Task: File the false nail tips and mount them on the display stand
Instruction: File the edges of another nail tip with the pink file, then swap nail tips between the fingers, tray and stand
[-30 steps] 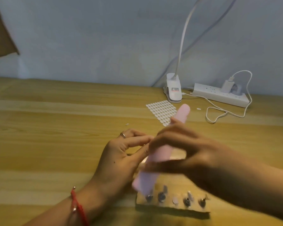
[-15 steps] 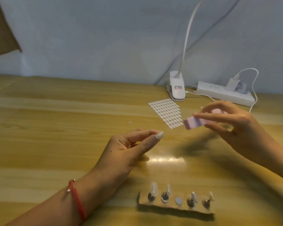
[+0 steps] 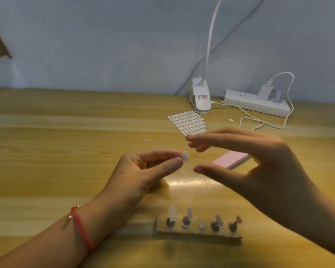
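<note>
Pinching small translucent false nail tip (image 3: 185, 157) in left hand (image 3: 141, 171) fingers, at 12 o'clock of brown display stand (image 3: 193, 230); right hand (image 3: 259, 167) fingers spread. Likely featherlight, slippery: take by side edges

Dim warm light, glare patch on table (image 3: 184, 183), soft blur, edges bowed

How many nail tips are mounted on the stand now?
4 clear false nail tips on the brown cardboard display stand: first, second, fourth and fifth pegs from the left; the middle peg is bare.
</note>
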### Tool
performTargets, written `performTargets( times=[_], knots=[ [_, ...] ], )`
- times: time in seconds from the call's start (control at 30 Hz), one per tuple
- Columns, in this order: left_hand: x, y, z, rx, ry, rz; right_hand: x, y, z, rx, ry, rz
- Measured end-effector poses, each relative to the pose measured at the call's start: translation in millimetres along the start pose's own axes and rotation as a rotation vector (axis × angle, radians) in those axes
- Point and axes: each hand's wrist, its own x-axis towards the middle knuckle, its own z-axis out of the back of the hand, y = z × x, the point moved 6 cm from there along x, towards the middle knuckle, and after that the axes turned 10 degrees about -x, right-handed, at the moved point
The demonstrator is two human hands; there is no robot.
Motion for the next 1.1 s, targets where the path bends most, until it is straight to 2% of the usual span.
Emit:
performTargets(
  times=[0.37,0.57,0.67,0.83,1.1],
  knots=[
    [-1,-2,-4,-0.018,0.037,-0.031,1,2,-14,0.115,-0.038,-0.058],
    [1,1,7,-0.007,-0.084,-0.035,1,-8,-10,0.159,-0.082,-0.043],
    [1,-2,2,0.028,-0.051,-0.063,-1,-20,-14,0.209,-0.116,-0.051],
    [2,-1,2,0.027,-0.031,-0.048,-13,-51,-31,0.355,-0.171,-0.186],
    [5,1,4,-0.008,-0.027,-0.061,-18,-54,-39,0.34,-0.222,-0.143]
  ],
)
